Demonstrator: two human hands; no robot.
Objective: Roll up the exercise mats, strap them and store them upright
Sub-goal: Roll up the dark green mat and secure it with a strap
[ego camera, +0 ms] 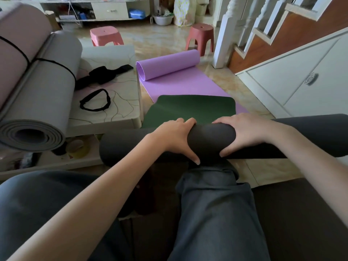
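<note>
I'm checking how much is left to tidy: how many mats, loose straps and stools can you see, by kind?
Mats: 4, namely pink mat, grey mat, purple mat, dark mat under the left hand and right hand.
Loose straps: 2, namely strap loop and strap bundle.
Stools: 2, namely pink stool and red stool.
Total: 8

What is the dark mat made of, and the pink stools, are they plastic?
The dark mat looks like soft foam or rubber with a matte finish: it dents under the left hand and right hand and shows no shine. The pink stools look like moulded plastic: smooth, one-piece, slightly glossy.
</note>
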